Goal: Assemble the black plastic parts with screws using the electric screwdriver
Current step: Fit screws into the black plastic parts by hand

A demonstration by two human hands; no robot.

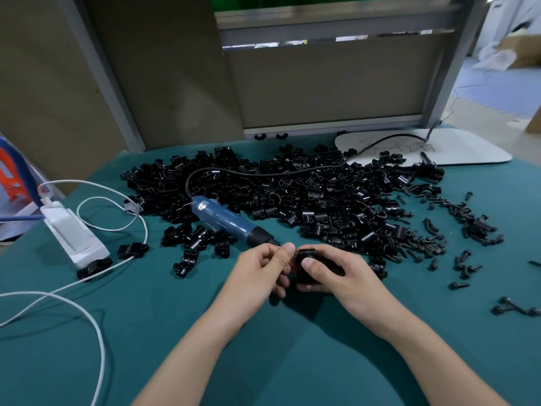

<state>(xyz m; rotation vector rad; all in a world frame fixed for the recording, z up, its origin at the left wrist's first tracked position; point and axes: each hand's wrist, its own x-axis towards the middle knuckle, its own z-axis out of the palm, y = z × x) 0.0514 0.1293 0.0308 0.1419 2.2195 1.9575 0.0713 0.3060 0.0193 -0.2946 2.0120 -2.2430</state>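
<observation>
Green table (146,332), right hand (339,276) gripping 1 black part (307,254), left hand (260,271) pinching its edge, electric screwdriver (228,219) just behind

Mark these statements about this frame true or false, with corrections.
1. The left hand grips the electric screwdriver. False: it lies unheld on the table.
2. The right hand grips a black plastic part. True.
3. The loose screws lie left of the pile of parts. False: they lie to its right.
4. The screwdriver's cable runs across the pile. True.
5. The white power strip sits at the table's right. False: it sits at the left.
</observation>
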